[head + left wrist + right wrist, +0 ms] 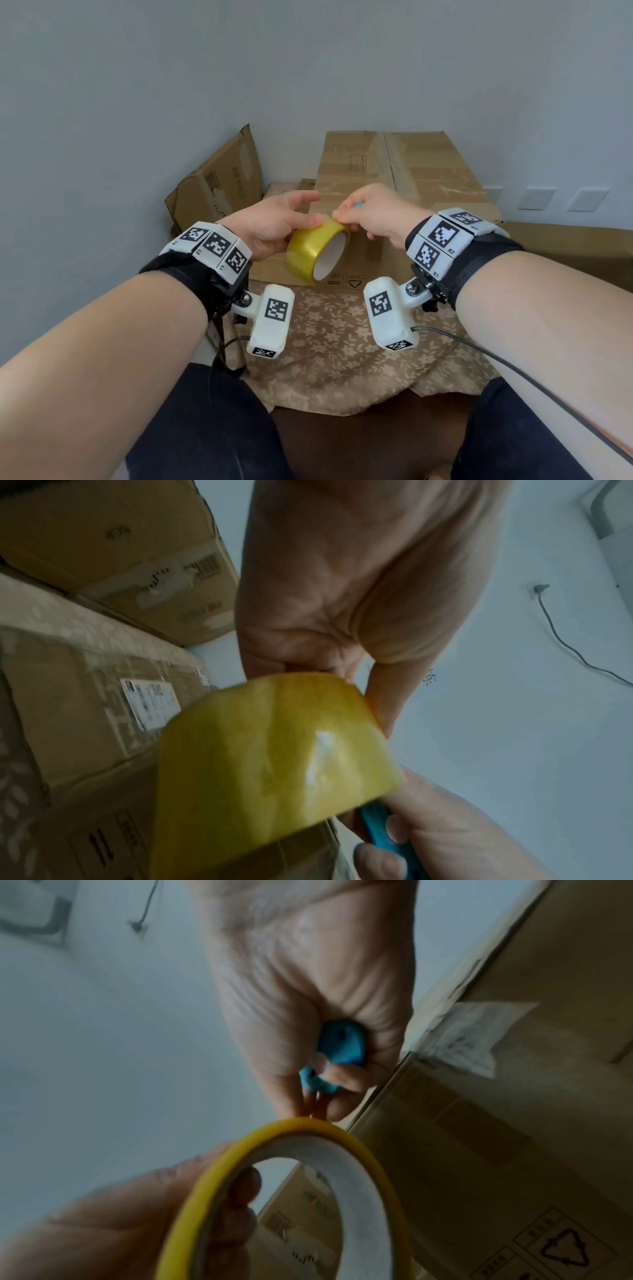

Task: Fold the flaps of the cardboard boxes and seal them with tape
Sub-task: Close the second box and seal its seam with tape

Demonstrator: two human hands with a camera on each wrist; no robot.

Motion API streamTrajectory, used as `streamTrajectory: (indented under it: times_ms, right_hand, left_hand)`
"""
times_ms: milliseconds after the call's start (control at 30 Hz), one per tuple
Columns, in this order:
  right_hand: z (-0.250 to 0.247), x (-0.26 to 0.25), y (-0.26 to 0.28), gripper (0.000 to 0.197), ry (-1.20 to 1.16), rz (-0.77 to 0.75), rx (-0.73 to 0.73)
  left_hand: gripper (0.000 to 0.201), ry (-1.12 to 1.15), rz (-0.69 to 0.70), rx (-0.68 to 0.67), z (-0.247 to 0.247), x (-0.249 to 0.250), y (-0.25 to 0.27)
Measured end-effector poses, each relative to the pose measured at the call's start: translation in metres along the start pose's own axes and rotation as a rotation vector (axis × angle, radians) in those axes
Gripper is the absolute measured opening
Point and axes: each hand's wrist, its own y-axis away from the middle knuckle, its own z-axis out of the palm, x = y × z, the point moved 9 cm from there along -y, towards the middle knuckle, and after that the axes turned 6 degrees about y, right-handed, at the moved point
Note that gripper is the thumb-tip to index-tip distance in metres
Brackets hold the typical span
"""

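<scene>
My right hand point(373, 214) has its first fingers point(310, 1104) pinched at the top edge of the yellow tape roll point(317, 251), picking for the loose end, while the rest of that hand is curled round a small blue tool point(341, 1042) tucked in my palm; I think it is a cutter, but I cannot see a blade. My left hand point(270, 226) grips the roll from the other side, with the thumb pressed on the outside and a fingertip inside the white core, and the other fingers spread loose. I hold the roll up in the air, just in front of the big cardboard box point(394, 192). To do this step well, I should keep the roll still with my left hand, scratch with a nail until the end lifts, then pull slowly so the strip comes off whole and not in thin bits. The big box sits on a worktop with a flowery cloth point(339, 342). Its flaps are already down and old clear tape runs along the top seam, so I cannot see inside it. A second box point(219, 185) leans on the wall behind it, to the left. I cannot tell what it holds either.
</scene>
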Motion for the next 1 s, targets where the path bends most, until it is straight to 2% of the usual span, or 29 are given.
streamTrajectory:
  times_ms: [100, 200, 333, 567, 667, 733, 867, 1000]
  right_hand:
    - [0.005, -0.017, -0.005, 0.007, 0.092, -0.099, 0.068]
    - [0.018, -0.024, -0.010, 0.003, 0.133, -0.132, 0.077]
    - [0.045, -0.024, -0.019, 0.012, 0.181, -0.132, -0.005]
    - [0.095, -0.014, -0.037, 0.046, 0.387, -0.121, -0.224]
    - [0.109, -0.016, -0.047, 0.039, 0.683, -0.176, -0.232]
    - [0.113, -0.014, -0.056, 0.030, 0.790, -0.184, -0.188]
    - [0.106, -0.006, -0.066, 0.025, 0.776, -0.120, -0.094]
    - [0.108, -0.003, -0.067, 0.022, 0.771, -0.100, -0.089]
  left_hand:
    - [0.033, 0.092, 0.037, 0.057, -0.027, 0.003, 0.005]
    - [0.018, 0.078, 0.036, 0.195, -0.062, -0.003, 0.004]
    - [0.029, -0.132, -0.010, 0.359, -0.104, -0.022, -0.002]
    - [0.045, -0.497, -0.146, 0.467, -0.143, -0.062, -0.018]
    - [0.046, -0.611, -0.209, 0.445, -0.149, -0.075, -0.029]
    - [0.045, -0.674, -0.235, 0.423, -0.152, -0.083, -0.038]
    - [0.042, -0.807, -0.272, 0.356, -0.154, -0.099, -0.058]
    - [0.023, -1.034, -0.287, 0.288, -0.154, -0.109, -0.084]
